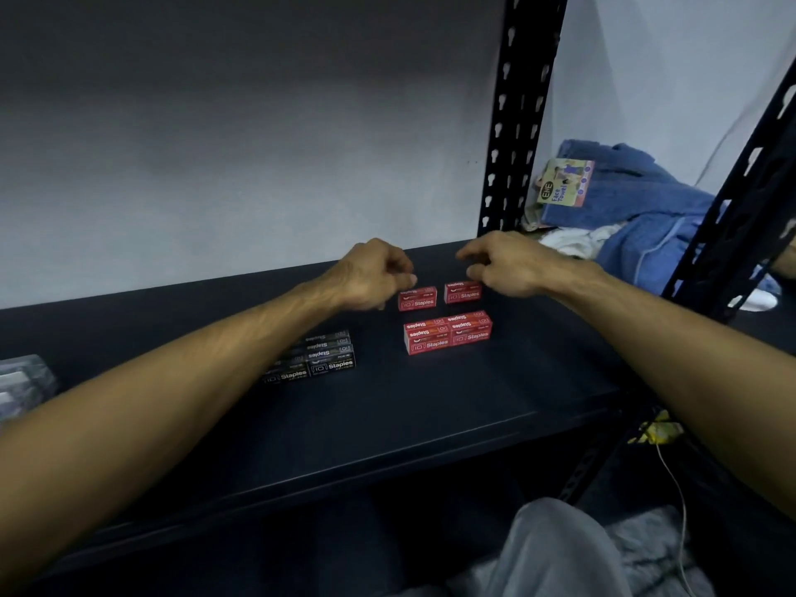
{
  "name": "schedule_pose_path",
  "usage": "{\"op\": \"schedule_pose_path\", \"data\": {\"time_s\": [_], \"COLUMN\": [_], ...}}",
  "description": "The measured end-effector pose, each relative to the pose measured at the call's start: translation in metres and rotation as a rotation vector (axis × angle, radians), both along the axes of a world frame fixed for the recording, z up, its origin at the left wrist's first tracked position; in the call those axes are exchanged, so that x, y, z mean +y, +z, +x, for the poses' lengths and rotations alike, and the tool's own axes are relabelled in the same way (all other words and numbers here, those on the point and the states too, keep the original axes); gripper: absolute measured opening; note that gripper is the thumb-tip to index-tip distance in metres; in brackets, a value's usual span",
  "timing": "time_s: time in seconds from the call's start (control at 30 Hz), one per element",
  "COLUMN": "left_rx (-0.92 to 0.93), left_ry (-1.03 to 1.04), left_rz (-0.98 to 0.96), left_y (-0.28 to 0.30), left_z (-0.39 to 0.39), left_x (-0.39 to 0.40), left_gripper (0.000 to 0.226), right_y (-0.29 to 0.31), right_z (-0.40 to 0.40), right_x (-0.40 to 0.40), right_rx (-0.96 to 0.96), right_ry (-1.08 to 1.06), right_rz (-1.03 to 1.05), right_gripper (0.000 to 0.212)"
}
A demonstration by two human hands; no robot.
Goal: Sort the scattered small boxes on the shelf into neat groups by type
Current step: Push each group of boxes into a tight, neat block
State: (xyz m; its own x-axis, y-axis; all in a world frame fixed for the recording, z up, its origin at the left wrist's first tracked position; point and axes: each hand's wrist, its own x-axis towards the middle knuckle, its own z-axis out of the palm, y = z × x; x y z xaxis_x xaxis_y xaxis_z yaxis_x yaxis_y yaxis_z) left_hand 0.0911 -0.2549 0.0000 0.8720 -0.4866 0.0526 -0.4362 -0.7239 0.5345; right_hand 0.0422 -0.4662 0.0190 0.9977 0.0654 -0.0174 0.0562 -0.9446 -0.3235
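Your left hand (370,277) and right hand (504,269) hover with loosely curled fingers just above two separate red staple boxes (417,298). Nearer you lies a tight red block (448,333); black staple boxes (329,357) sit beneath your left forearm on the shelf (387,424).

Staple boxes grouped on the shelf before me.

On the dark metal shelf (387,424), the block of black staple boxes (321,359) lies left under my forearm; the block of red staple boxes (448,333) lies right of it. Behind that block, two single red staple boxes (417,298) (463,292) sit side by side, apart, my left hand (372,277) and right hand (504,265) over them.
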Motion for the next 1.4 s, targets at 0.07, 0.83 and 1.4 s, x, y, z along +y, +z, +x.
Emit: {"op": "schedule_pose_path", "data": {"time_s": [0.07,0.83,1.4], "left_rx": [0.042,0.305,0.369], "left_ry": [-0.029,-0.029,-0.09], "left_rz": [0.02,-0.089,-0.098], "left_y": [-0.007,-0.015,-0.013], "left_z": [0.002,-0.011,-0.013], "left_x": [-0.003,0.006,-0.002], "left_gripper": [0.032,0.015,0.017], "right_y": [-0.006,-0.016,-0.016], "right_z": [0.005,-0.01,-0.014], "right_x": [0.001,-0.002,0.007], "right_rx": [0.052,0.162,0.162], "right_ry": [0.016,0.133,0.162], "right_rz": [-0.017,0.021,0.019], "right_gripper": [0.044,0.026,0.026]}}
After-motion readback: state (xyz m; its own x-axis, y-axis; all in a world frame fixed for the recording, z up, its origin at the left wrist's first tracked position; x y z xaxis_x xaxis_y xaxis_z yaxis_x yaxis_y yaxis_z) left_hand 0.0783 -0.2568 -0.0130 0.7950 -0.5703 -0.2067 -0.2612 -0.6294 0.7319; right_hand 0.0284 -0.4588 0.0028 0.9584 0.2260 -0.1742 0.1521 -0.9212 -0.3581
